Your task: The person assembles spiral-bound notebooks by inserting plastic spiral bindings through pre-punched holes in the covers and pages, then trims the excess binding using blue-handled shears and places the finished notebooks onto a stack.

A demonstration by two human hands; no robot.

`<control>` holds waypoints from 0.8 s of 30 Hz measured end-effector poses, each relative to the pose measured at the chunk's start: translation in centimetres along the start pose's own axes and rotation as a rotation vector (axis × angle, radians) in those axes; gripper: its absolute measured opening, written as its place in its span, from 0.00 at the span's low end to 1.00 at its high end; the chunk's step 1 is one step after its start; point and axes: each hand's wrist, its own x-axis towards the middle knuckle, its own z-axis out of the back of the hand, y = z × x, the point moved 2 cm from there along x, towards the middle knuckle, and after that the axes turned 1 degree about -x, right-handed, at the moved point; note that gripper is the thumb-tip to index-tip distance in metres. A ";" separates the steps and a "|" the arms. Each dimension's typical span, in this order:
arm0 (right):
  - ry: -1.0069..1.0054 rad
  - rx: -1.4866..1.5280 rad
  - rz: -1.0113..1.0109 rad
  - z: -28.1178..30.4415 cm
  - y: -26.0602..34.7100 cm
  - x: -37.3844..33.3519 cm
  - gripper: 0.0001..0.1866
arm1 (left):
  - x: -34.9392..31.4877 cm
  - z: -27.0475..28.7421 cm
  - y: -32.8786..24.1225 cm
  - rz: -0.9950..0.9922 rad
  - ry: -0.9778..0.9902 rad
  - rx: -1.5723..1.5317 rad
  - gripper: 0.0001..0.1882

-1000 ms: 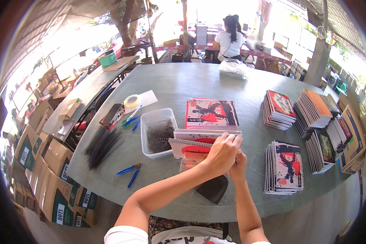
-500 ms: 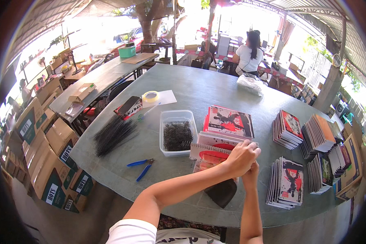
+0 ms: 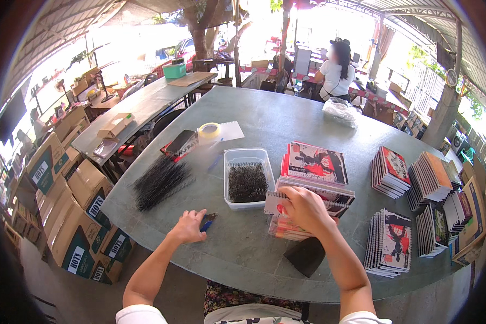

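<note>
My left hand (image 3: 188, 227) is down on the table with its fingers curled around the handles of a pair of blue-handled cutting pliers (image 3: 208, 222); the palm hides part of them. My right hand (image 3: 306, 209) grips a spiral-bound notebook (image 3: 340, 197) by its upper edge, thumb and fingers around it. Beneath and behind that notebook lie more notebooks with red, black and white covers (image 3: 317, 163). A clear plastic tub (image 3: 247, 204) of short black spiral coils (image 3: 247, 182) stands between my hands. A dark wedge-shaped block (image 3: 306, 256) sits below my right wrist.
Long black coils (image 3: 162, 182) lie in a pile at the left. Behind them are a phone (image 3: 182, 141) and a tape roll (image 3: 209, 130). Stacked notebooks (image 3: 389, 240) line the right side. A plastic bag (image 3: 340, 112) rests at the far edge, near a seated person (image 3: 336, 73). Cartons (image 3: 73, 210) stand left.
My hands have come apart. The left has moved left and down onto the pliers, while the right stays at the notebook. The view has shifted slightly, and the seated person's head has turned.
</note>
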 end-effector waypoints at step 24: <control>0.296 0.453 -0.299 -2.5 -0.7 4.6 0.14 | 3.0 3.3 -14.0 -0.056 0.091 -1.014 0.19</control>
